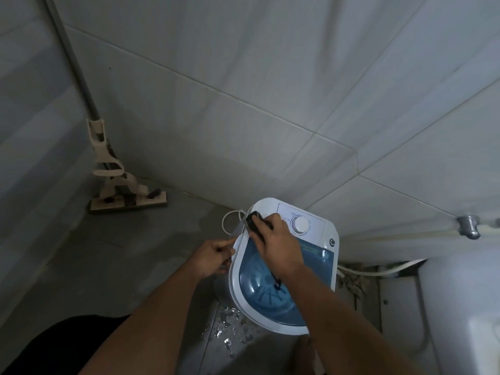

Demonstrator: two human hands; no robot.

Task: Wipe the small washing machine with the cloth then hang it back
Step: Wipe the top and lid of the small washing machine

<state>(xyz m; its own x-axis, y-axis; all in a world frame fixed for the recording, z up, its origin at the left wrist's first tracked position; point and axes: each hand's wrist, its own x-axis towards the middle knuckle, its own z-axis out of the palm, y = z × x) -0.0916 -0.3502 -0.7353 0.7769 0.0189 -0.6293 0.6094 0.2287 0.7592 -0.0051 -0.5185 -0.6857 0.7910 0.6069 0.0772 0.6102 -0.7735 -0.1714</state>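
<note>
Right hand (281, 246) fingers clutching dark cloth (254, 221) on washing machine (328, 231); left hand (213, 257) curled at rim; dial lettering unreadable.

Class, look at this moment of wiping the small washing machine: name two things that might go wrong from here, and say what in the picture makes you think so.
1. The floor beside the washing machine is wet with puddles, so the person might slip.
2. The right hand wipes with the dark cloth close to the dial; a stroke may knock it round. The left hand only holds the machine's edge, so hard rubbing might shift it.
</note>
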